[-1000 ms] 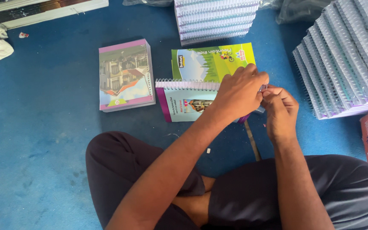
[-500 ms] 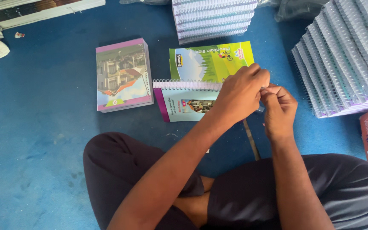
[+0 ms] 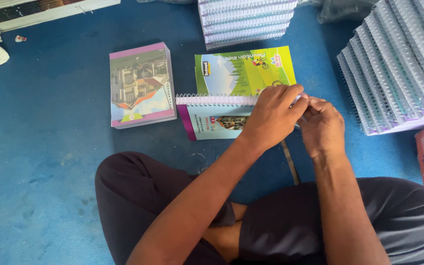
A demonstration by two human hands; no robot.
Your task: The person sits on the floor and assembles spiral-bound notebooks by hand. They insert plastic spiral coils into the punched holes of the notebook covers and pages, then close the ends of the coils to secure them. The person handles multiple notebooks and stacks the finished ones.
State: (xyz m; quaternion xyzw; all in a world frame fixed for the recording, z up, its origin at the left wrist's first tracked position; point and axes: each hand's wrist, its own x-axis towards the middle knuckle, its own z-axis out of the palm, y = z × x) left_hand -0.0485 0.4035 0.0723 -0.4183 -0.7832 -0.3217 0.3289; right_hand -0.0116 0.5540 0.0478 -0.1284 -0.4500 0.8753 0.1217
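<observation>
- Spiral notebook (image 3: 222,115) lies flat on the blue floor just in front of the crossed legs – easy reach.
- Left hand (image 3: 273,115) & right hand (image 3: 322,125) both pinch its coil's right end; fingertips meet.
- Green cover (image 3: 244,71) waits right behind the notebook.

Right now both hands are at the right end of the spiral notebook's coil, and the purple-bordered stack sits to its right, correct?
Not quite. The head view shows the purple-bordered stack to the left of the spiral notebook. Both the left hand and right hand are at the coil's right end.
</observation>
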